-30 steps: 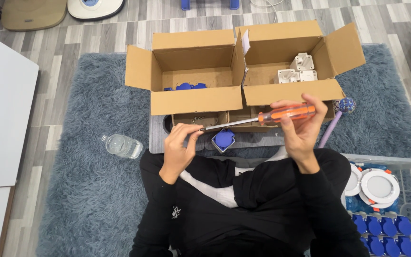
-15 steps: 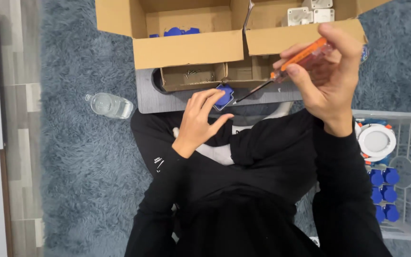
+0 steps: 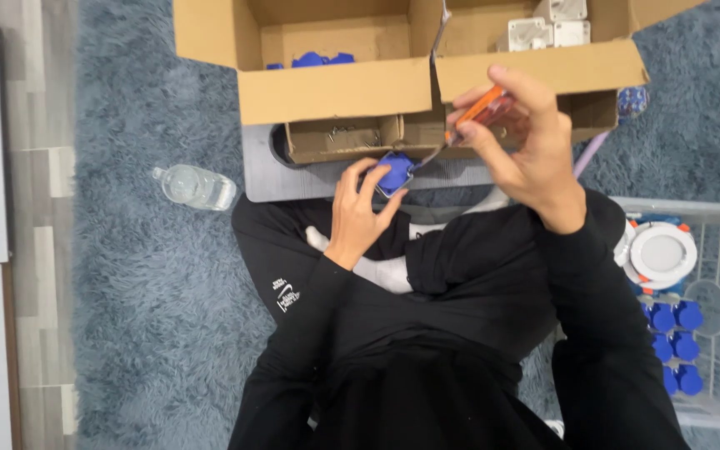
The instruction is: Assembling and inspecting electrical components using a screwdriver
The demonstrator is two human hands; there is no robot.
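2 hands: left hand [image 3: 358,210] steadies blue part [image 3: 394,173], right hand [image 3: 527,142] angles screwdriver [image 3: 462,125].

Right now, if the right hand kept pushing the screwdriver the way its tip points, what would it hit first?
Probably the small blue part that the left hand steadies; the right hand angles the orange screwdriver down-left, its tip at or very near that part. Depth is unclear.

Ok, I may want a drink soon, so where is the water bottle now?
In the head view the clear water bottle lies on its side on the grey-blue rug, left of the person's left hand and below the left cardboard box.
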